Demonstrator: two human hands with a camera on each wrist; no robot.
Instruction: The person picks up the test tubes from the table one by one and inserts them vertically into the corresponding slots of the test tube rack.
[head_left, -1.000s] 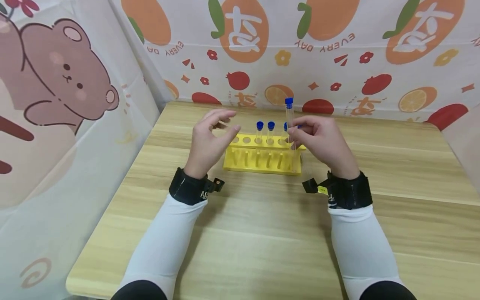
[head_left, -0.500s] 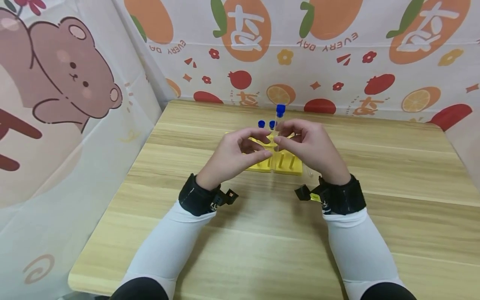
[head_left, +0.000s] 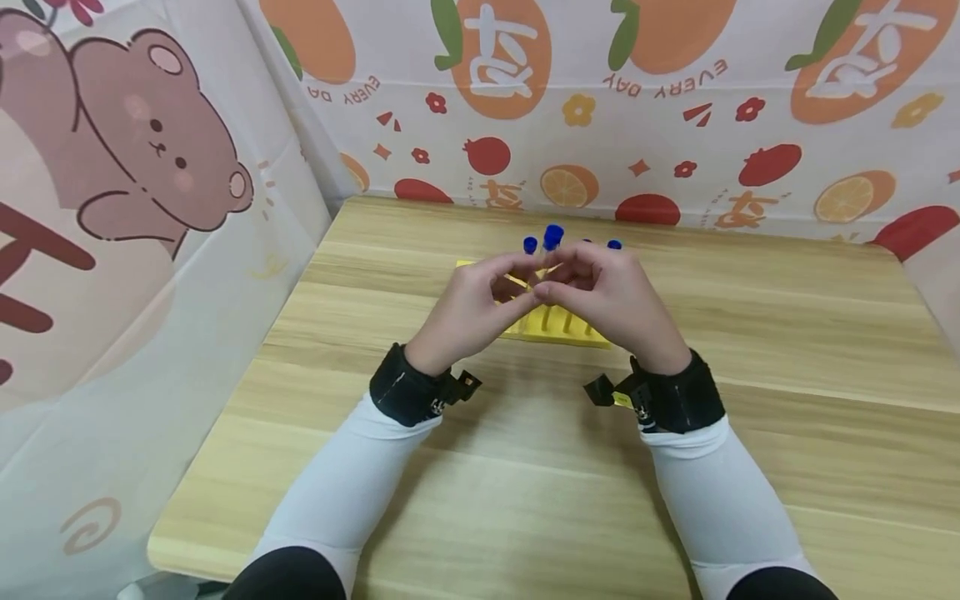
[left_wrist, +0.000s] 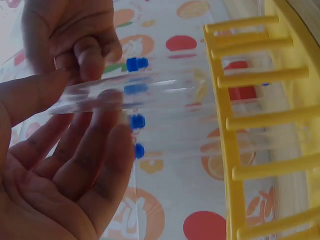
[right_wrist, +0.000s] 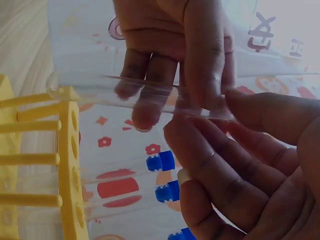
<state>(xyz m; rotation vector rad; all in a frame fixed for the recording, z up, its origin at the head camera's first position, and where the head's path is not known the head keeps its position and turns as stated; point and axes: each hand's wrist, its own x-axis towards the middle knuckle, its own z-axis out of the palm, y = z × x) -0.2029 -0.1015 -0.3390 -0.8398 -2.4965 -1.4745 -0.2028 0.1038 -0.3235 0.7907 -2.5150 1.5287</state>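
A clear test tube with a blue cap (head_left: pixel 553 237) is between my two hands, above the yellow test tube rack (head_left: pixel 570 335). My right hand (head_left: pixel 611 292) pinches the tube (right_wrist: pixel 120 92) between thumb and fingers. From the other side my left hand (head_left: pixel 476 304) holds it too, thumb in front and fingers behind. In the left wrist view, the tube's bare rounded end (left_wrist: pixel 192 85) points toward the rack's bars. More capped tubes stand in the rack, their blue caps (left_wrist: pixel 138 121) showing beyond the fingers. Both hands hide much of the rack in the head view.
The wooden table (head_left: pixel 525 475) extends around the rack. Behind it hangs a fruit-printed cloth (head_left: pixel 675 133), and a bear-printed cloth (head_left: pixel 150 167) covers the left side. Each wrist wears a black strap with a small camera.
My right hand has carried the test tube leftward from the rack's right end. My left hand has moved right to meet it and has taken hold of the tube.
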